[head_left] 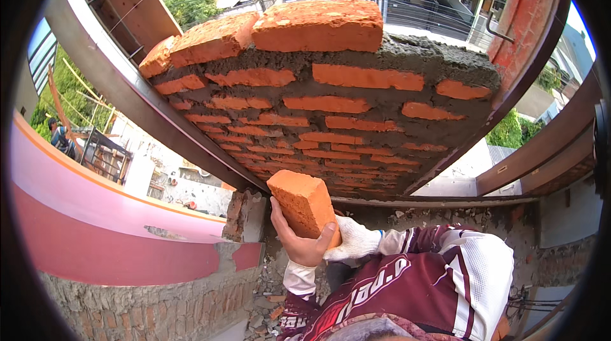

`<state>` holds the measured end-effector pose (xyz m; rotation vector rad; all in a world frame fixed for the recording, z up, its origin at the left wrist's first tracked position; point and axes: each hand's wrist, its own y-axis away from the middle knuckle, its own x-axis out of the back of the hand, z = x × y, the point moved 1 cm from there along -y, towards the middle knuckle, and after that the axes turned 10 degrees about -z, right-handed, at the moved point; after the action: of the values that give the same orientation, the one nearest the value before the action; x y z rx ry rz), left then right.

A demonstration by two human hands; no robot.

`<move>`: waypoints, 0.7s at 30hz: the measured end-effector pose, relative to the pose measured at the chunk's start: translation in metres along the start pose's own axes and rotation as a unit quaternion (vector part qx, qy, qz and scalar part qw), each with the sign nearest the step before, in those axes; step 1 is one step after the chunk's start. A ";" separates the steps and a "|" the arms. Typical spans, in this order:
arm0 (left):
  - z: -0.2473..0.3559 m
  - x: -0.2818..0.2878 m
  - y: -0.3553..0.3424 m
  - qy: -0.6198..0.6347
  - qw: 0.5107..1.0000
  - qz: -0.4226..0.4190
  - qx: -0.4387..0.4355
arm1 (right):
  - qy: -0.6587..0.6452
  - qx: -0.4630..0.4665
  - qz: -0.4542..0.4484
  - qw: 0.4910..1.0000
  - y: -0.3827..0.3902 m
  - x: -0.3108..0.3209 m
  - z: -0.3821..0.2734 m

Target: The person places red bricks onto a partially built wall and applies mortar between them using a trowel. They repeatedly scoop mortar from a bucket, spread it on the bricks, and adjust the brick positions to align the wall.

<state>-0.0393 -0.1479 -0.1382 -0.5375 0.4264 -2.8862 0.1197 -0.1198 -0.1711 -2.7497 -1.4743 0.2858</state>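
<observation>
An orange brick is held between both my hands in front of the wall, its long side tilted upward. My bare left hand wraps its lower left side, the thumb across the near face. My right hand, in a white knit glove, grips its lower right edge; some of those fingers are hidden behind the brick. Beyond stands a brick wall with thick grey joints. Whole bricks lie along the left and middle of its top. Wet-looking grey mortar covers the top's right end.
Steel columns flank the wall, a grey one at left and a red one at right. A pink parapet curves along the left. Brick rubble litters the floor. Far below at left, a person is beside scaffolding.
</observation>
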 end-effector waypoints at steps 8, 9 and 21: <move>0.148 0.014 -0.129 -0.194 0.923 -0.249 -0.220 | 0.054 0.181 0.288 0.939 -0.017 -0.010 -0.097; 0.163 0.003 -0.141 -0.182 0.922 -0.275 -0.200 | 0.083 0.169 0.330 0.925 -0.012 -0.006 -0.108; 0.304 -0.119 -0.239 -0.293 0.777 -0.437 -0.345 | -0.069 0.372 0.370 0.848 0.064 0.078 -0.217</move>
<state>0.1559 0.0288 0.1691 -2.1828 1.4413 -2.9088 0.2503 -0.0742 0.0241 -2.4615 -0.1112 0.8511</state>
